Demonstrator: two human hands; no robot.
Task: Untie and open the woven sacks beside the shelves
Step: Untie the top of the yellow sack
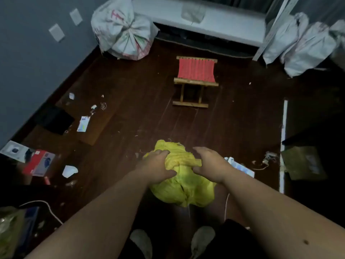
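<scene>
We see a bright yellow woven sack low in the middle of the view, standing on the dark wooden floor just ahead of our grey shoes. Its cloth is crumpled and shiny, gathered into folds at the top, and a thin pale cord hangs from its lower edge.

Both our hands are on the bunched top of this sack. The left hand lies over the left side of the bundle, fingers curled over the cloth and thumb pressed into the fabric toward the middle. The right hand sits on the right side, fingers bent and thumb tucked in so that a fold of yellow cloth is pinched between them. The two hands are close together with a ridge of fabric between them.

Farther off, a large white woven sack, tied shut with its neck knotted, rests in the corner against the grey wall. More white sacks lean by the shelf frame at the upper right. A small wooden stool with a red seat stands between them.
</scene>
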